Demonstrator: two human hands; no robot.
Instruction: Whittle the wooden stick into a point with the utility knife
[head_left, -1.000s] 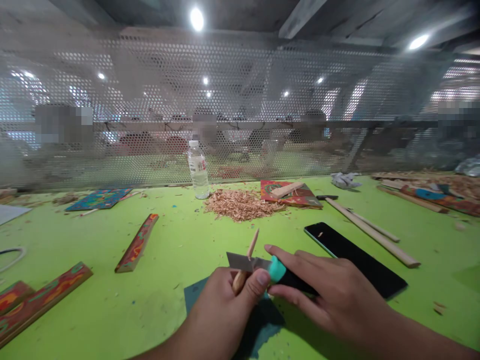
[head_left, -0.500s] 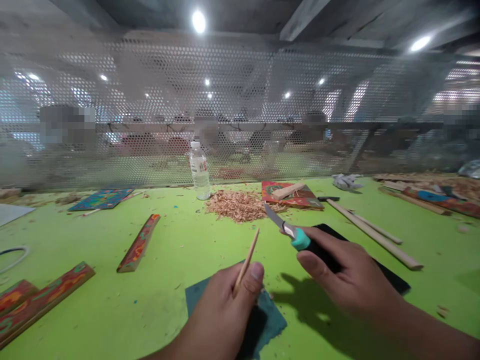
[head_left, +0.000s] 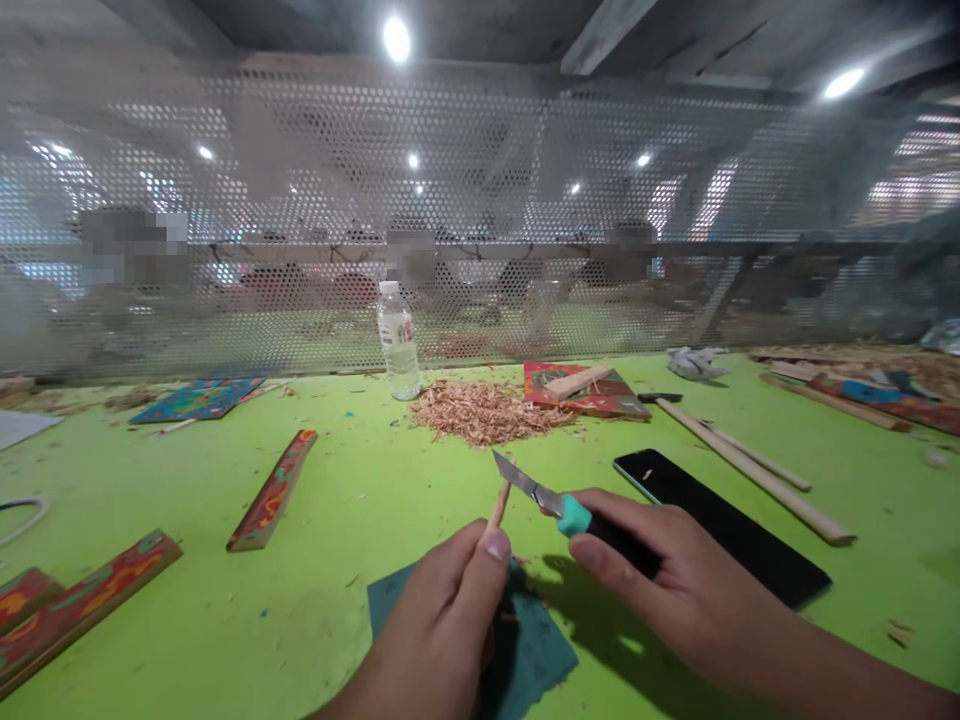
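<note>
My left hand [head_left: 450,610] is closed around a thin wooden stick [head_left: 498,506], whose tip points up and away from me. In my right hand [head_left: 675,570] is a utility knife [head_left: 574,515] with a black and teal handle, gripped with the blade out. The blade lies across the upper end of the stick; whether it touches the wood I cannot tell. Beneath my left hand is a dark green sheet [head_left: 536,650], partly covered. A black smartphone [head_left: 727,525] rests beside my right hand.
Wood shavings [head_left: 480,415] are heaped by a water bottle [head_left: 400,345]. Painted wooden strips [head_left: 274,490] lie leftward on the green table [head_left: 315,620]. Rightward are a long wooden rod [head_left: 757,475] and crumpled paper [head_left: 696,363]. A perforated metal screen [head_left: 465,210] stands behind.
My right hand has moved left and down, bringing the knife blade over to the stick. My left hand has shifted slightly, and more of the smartphone shows.
</note>
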